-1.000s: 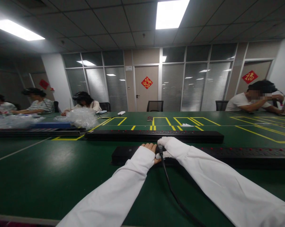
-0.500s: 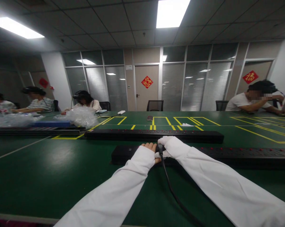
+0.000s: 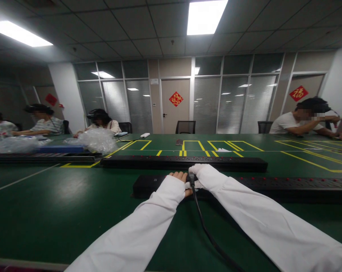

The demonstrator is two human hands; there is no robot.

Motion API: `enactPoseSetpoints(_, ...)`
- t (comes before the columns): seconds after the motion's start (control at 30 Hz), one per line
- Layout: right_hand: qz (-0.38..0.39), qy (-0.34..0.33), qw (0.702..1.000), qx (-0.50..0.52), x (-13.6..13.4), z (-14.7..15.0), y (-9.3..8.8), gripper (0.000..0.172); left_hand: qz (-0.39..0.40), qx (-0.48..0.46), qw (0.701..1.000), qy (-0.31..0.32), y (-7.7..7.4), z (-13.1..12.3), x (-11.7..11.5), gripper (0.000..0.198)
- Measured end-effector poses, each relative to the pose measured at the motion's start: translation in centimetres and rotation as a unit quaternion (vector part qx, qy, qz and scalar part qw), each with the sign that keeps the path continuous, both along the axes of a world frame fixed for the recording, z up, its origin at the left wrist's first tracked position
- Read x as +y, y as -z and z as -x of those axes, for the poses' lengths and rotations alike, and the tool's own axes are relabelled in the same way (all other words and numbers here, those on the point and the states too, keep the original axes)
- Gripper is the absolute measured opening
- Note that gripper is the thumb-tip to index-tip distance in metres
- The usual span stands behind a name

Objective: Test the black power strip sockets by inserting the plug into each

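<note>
A long black power strip (image 3: 284, 185) with red dots along its top lies on the green table (image 3: 46, 215). Bare-fingered, my left hand (image 3: 180, 176) wraps over this strip, its fingers on the far side and the thumb side near the front. Right beside it, my gloved right hand (image 3: 198, 170) is closed around the black plug (image 3: 191, 178) at the strip. From the plug a black cable (image 3: 206, 230) runs down toward the front edge. The plug's tip and the palms are hidden.
Behind the hands lies a second black strip (image 3: 148, 162). Clear plastic wrap (image 3: 98, 140) and a blue item (image 3: 60, 149) are at the left. Yellow tape marks the table. People sit across it at the left and right; an empty chair (image 3: 185, 127) stands at the far side.
</note>
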State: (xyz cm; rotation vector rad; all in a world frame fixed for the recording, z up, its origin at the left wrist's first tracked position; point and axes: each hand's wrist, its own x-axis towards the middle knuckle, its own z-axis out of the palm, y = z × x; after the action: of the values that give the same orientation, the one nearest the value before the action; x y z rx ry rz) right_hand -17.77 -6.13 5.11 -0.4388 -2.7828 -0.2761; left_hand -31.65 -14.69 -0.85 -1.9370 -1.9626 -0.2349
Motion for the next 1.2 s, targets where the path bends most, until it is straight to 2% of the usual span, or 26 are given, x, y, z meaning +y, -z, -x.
enactPoseSetpoints(0.3, 0.007, 0.016, 1.000, 0.009, 0.03, 0.04, 0.18, 0.055, -0.004, 0.003, 1.000, 0.001, 0.06, 0.00, -0.03, 0.059)
enactPoseSetpoints(0.5, -0.005, -0.027, 0.999, 0.017, 0.27, -0.02, 0.31, 0.050, -0.008, 0.002, 1.000, 0.008, 0.20, 0.18, 0.07, 0.059)
enactPoseSetpoints(0.73, 0.001, -0.046, 0.999, 0.026, 0.35, 0.01, 0.49, 0.048, 0.004, -0.001, 1.000, 0.001, -0.07, 0.07, -0.03, 0.056)
enactPoseSetpoints(1.2, 0.003, -0.010, 1.000, 0.010, 0.23, 0.17, 0.45, 0.052, -0.001, 0.002, 1.000, -0.003, 0.14, 0.04, 0.09, 0.062)
